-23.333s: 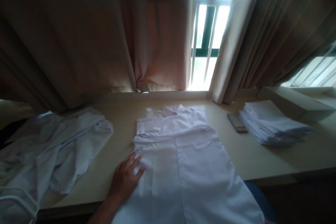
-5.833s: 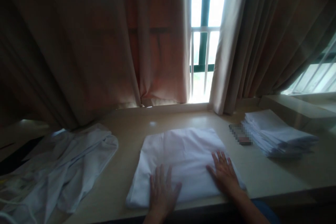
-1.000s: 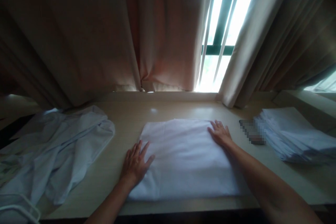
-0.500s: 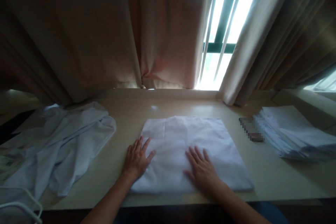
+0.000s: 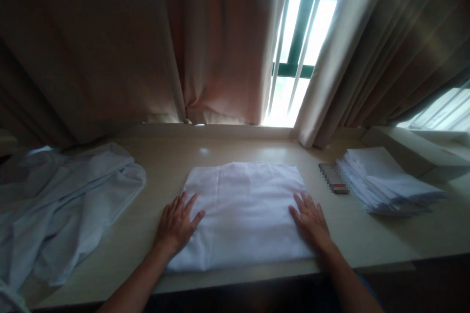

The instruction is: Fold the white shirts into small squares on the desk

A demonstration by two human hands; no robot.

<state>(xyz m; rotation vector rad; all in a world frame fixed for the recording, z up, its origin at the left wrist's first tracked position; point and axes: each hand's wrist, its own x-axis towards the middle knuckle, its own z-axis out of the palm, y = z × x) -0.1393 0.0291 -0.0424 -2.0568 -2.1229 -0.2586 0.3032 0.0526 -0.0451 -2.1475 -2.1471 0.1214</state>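
A white garment folded into a flat rectangle (image 5: 242,210) lies on the beige table (image 5: 172,166) in front of me. My left hand (image 5: 176,222) rests flat on its left edge, fingers spread, half on the cloth and half on the table. On the right edge of the folded cloth lies my right hand (image 5: 311,220), also flat with fingers apart. Neither hand grips anything.
A heap of unfolded white garments (image 5: 62,205) covers the table's left end. At the right stands a stack of folded white cloths (image 5: 385,181), with a small dark object (image 5: 333,177) beside it. Curtains (image 5: 128,44) and a barred window (image 5: 297,44) stand behind.
My right hand slid from the middle of the folded cloth out to its right edge. The left hand stayed on the left edge. The view shifted slightly.
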